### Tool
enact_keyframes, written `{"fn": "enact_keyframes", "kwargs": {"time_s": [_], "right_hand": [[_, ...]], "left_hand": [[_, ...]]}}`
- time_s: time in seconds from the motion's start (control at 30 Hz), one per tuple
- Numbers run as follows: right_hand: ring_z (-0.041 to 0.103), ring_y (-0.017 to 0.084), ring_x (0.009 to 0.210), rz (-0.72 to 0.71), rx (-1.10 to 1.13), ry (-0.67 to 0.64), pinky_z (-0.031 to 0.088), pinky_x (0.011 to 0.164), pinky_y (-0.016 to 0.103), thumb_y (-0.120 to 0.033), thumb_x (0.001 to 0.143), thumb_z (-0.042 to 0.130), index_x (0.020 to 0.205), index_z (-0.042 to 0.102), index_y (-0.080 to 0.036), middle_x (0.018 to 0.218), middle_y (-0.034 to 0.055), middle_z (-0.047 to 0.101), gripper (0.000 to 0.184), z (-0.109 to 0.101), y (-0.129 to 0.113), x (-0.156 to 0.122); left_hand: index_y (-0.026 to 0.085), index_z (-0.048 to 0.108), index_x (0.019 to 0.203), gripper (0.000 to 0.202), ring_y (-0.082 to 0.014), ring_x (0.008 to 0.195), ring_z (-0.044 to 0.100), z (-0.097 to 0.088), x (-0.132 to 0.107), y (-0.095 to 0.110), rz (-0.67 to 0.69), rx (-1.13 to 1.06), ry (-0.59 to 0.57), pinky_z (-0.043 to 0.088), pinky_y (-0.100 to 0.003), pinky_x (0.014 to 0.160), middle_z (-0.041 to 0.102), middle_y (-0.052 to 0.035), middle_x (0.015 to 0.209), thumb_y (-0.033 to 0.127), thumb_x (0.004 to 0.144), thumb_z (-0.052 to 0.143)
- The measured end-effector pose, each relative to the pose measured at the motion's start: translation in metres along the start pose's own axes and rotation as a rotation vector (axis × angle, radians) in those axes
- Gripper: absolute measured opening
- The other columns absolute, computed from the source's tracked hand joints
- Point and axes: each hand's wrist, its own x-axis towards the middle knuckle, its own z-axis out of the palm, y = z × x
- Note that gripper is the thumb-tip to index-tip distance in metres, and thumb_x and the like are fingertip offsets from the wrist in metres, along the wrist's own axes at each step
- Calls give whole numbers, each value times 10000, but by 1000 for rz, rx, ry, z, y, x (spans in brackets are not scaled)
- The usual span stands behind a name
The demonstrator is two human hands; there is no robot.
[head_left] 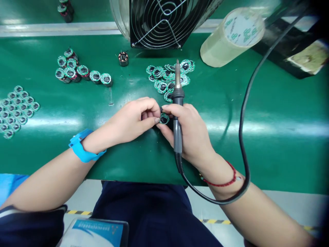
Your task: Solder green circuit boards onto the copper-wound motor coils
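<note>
At the middle of the table, my left hand [140, 120] pinches the left edge of a small round circuit board [164, 118], green with a black centre. My right hand [191, 128] closes on the same board from the right with thumb and forefinger. A soldering iron [177, 123] is also carried in that hand, tip upward, its black cord looping down past the wrist. What lies under the board is hidden by the fingers. Just beyond the hands is a loose heap of similar round boards [160, 85].
A black fan [164, 24] stands at the back, with a tape roll [231, 37] to its right. Small motor stators capped with boards [72, 70] cluster at left; one bare stator [123, 59] stands apart. Flat rows of boards [17, 109] lie far left.
</note>
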Motion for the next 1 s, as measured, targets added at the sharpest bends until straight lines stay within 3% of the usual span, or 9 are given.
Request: {"fn": "enact_keyframes", "kwargs": {"time_s": [0.13,0.27,0.37,0.6,0.8,1.0], "right_hand": [[579,227,821,-61,8,30,481,681,371,-330,874,612,1194,493,-230,960,69,666,356,-11,-3,4],[631,233,971,-213,57,-2,501,749,370,-167,870,572,1218,488,-252,1037,53,714,367,-16,-6,3],[637,239,1030,-252,18,1,509,778,376,-128,859,575,1264,476,-257,1041,55,730,437,-14,-4,0],[663,212,854,-200,-45,88,502,690,335,-134,836,596,1225,539,-257,875,34,721,412,-13,-3,2],[672,207,853,-89,15,98,509,728,351,-117,833,596,1163,545,-254,938,35,748,361,-21,-6,4],[712,210,828,17,209,232,561,762,386,-154,868,594,1317,513,-292,919,17,755,477,-24,-1,-4]], "left_hand": [[140,577,757,95,-56,607,451,4,0,1,-65,-59,26,380,-188,564,537,22,743,63,807,552],[149,555,738,86,-69,620,454,6,-2,3,-95,-100,8,384,-202,580,515,26,724,102,810,541],[157,553,737,81,-84,649,478,6,-3,2,-134,-94,-2,405,-221,609,537,20,741,141,815,535],[164,583,779,75,-86,633,479,5,-5,1,-198,-79,28,405,-220,573,550,18,731,173,829,528],[152,564,736,100,-73,600,454,3,-3,5,-147,-24,53,382,-212,565,532,26,702,106,798,502],[143,582,730,117,-70,611,471,3,-2,7,-141,101,59,377,-213,579,548,19,717,62,762,504]]}}
